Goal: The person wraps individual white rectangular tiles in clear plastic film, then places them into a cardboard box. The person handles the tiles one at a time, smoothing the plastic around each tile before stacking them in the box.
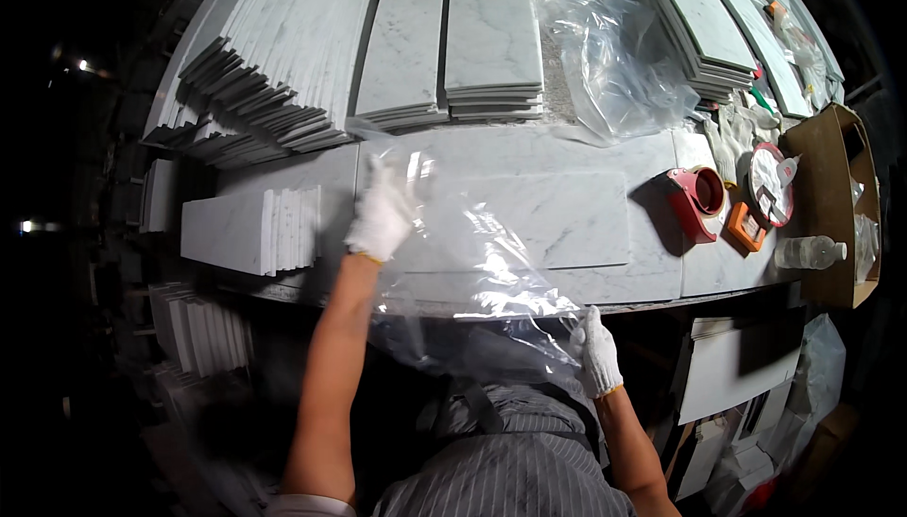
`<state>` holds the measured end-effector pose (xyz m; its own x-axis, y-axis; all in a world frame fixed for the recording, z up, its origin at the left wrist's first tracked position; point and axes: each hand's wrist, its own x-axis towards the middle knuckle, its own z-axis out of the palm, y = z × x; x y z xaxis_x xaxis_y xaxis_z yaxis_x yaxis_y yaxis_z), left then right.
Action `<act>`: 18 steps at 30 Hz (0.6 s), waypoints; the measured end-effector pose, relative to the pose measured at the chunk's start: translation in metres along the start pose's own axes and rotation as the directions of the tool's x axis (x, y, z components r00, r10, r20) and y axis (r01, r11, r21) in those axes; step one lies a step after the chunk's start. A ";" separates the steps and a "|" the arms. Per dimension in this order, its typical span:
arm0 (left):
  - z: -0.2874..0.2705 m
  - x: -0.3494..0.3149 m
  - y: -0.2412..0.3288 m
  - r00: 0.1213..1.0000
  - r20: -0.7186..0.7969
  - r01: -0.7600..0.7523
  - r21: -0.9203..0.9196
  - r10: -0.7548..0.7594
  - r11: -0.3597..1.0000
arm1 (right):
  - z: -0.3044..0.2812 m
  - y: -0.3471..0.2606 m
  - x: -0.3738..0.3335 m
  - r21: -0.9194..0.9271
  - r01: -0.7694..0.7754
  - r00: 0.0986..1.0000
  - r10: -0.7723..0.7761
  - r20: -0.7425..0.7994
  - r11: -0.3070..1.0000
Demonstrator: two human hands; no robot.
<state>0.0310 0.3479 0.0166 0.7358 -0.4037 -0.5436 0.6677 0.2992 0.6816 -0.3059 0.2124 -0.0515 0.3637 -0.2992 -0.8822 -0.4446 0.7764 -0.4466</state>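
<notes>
A clear plastic sheet or bag stretches between my gloved hands, hanging over the table's front edge. My right hand, in a white knit glove, is closed on its near right corner. Further forward, my left hand, gloved the same way, is at the sheet's far left part. Motion blurs its fingers, so their grip is unclear. Beneath the plastic, a pale grey-veined marble tile lies flat on the table.
Tall tile stacks line the back, beside more crumpled plastic. Upright tiles stand at left. To the right are a red tape dispenser, an orange tool, a plastic bottle and a cardboard box.
</notes>
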 end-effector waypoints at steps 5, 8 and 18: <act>-0.064 0.058 -0.127 0.797 0.470 -0.590 0.739 0.379 0.326 | -0.047 0.026 0.006 0.251 -0.016 0.998 0.031 -0.056 0.968; -0.024 0.035 -0.150 0.565 0.789 -0.679 0.610 0.240 -0.408 | -0.081 0.053 0.007 -0.094 0.158 0.965 -0.174 -0.196 0.983; 0.003 0.019 -0.155 0.524 0.834 -0.580 0.499 0.173 -0.644 | 0.000 -0.025 0.004 -0.800 0.599 0.371 -0.871 0.324 -0.042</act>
<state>-0.0590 0.2911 -0.0976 0.4077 -0.8807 0.2411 -0.9130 -0.3895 0.1210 -0.2937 0.1915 -0.0434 0.7867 -0.6074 0.1102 -0.4181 -0.6556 -0.6288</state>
